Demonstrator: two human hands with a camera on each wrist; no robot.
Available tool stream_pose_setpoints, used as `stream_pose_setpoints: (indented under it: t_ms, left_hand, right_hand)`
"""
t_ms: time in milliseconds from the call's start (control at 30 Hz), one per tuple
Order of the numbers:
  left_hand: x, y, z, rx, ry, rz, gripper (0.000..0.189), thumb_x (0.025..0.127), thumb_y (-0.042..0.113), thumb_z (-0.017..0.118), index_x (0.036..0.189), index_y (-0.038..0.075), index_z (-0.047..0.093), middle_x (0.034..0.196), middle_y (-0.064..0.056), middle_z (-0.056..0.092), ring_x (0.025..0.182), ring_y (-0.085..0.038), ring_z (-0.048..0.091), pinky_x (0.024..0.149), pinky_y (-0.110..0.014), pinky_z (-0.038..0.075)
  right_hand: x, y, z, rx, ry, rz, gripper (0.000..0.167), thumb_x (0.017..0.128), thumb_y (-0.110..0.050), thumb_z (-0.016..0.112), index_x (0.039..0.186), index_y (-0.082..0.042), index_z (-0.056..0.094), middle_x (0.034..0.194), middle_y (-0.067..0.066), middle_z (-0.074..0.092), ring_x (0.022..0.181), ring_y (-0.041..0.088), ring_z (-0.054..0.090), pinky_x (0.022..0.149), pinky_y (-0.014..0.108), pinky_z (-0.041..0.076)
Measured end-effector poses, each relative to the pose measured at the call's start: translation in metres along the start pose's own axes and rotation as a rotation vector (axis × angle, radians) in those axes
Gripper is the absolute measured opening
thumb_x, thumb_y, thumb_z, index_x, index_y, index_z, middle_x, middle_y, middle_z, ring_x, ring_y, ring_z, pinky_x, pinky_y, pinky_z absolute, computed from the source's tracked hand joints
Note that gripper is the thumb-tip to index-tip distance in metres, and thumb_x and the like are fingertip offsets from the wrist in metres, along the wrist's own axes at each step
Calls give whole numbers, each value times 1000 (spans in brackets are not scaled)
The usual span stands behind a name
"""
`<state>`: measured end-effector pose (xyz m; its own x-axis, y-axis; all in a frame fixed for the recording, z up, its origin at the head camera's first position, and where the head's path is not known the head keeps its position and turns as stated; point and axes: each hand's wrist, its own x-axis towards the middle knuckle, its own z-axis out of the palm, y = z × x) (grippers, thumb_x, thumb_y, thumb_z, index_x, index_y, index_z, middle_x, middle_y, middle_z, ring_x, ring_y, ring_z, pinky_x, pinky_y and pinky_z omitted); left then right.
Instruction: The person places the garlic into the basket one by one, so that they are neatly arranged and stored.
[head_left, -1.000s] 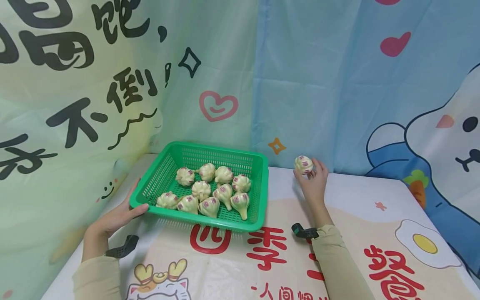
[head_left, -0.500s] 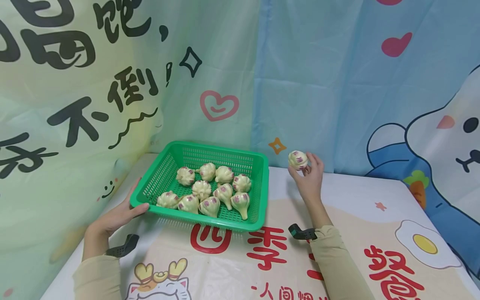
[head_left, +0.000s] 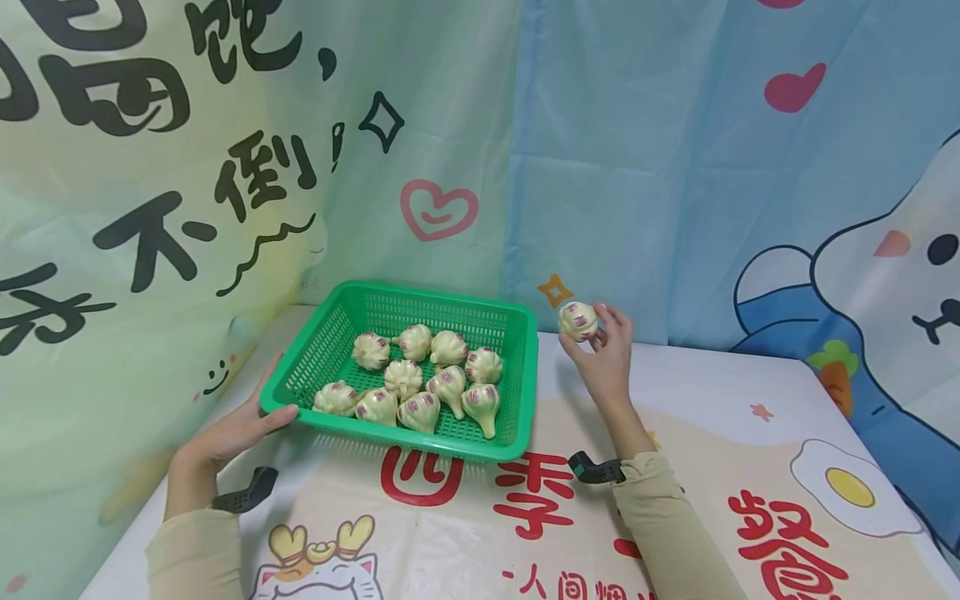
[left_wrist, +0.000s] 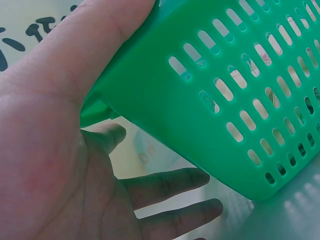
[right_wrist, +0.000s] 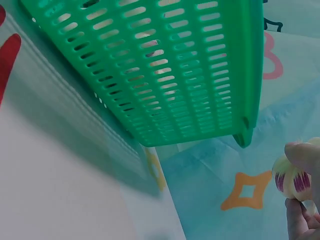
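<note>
A whitish garlic bulb with purple streaks (head_left: 577, 321) is pinched between the thumb and fingertips of my right hand (head_left: 609, 362). It is held up to the right of the green plastic basket (head_left: 517, 433), apart from its rim. The right wrist view shows the same garlic bulb (right_wrist: 292, 180) at the right edge, partly cut off. My left hand (head_left: 232, 433) holds the basket at its left front corner, thumb over the rim. In the left wrist view several fingers (left_wrist: 170, 187) stretch out below the rim. Several more garlic bulbs (head_left: 403, 379) lie inside the basket.
The table carries a printed cloth (head_left: 450, 550) with red characters, a cat and a fried egg. A pale green curtain (head_left: 420, 100) and a blue curtain (head_left: 600, 167) hang close behind and to the left. Each wrist wears a small black camera (head_left: 596, 468).
My right hand has moved left toward the basket with the garlic bulb, rising slightly at first. The left hand and the basket have stayed in place.
</note>
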<state>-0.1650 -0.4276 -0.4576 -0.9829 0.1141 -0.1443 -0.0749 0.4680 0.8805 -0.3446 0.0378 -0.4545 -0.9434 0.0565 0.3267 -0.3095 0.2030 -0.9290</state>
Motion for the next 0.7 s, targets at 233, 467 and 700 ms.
stream_pose_setpoints:
  t_ms: [233, 467, 700]
  left_hand:
    - [1, -1, 0, -17, -2, 18, 92, 96, 32, 52, 148, 30, -23, 156, -18, -18, 140, -44, -11, 100, -75, 7]
    - [1, 0, 1, -14, -1, 22, 91, 96, 31, 52, 149, 28, -23, 156, -20, -14, 140, -44, -7, 101, -74, 10]
    - [1, -1, 0, -22, -3, 35, 90, 96, 31, 52, 149, 30, -21, 157, -18, -15, 140, -43, -9, 101, -74, 9]
  right_hand:
    - [-7, -15, 3, -25, -14, -12, 68, 80, -6, 75, 139, 2, 42, 145, 17, 26, 120, 31, 50, 104, 40, 39]
    - [-10, -22, 5, -9, -34, -26, 68, 80, -6, 75, 140, 0, 42, 146, 17, 26, 119, 32, 50, 104, 43, 40]
    - [-13, -29, 10, 2, -70, -50, 68, 80, -6, 75, 140, -3, 43, 146, 15, 26, 120, 32, 51, 102, 43, 41]
